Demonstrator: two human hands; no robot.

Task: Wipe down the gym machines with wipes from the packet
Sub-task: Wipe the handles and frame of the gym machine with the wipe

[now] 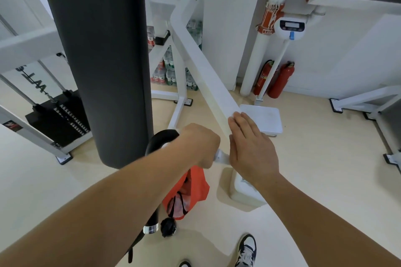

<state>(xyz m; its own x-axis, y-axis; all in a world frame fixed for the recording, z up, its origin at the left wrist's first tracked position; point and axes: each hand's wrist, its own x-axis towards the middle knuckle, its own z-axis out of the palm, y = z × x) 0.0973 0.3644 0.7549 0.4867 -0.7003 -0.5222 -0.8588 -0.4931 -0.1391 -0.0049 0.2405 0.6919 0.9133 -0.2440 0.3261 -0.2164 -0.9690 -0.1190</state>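
Centre frame: left hand fisted around a white wipe, beside the black handle. Right hand open, flat against the white slanted machine bar. Orange bag hangs below.

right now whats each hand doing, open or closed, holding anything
Left hand: closed in a fist near the black handle; what it grips cannot be told.
Right hand: open, flat against the white frame bar; a wipe under it cannot be confirmed.

Head-worn camera looks steeply down, close over white machine frame.
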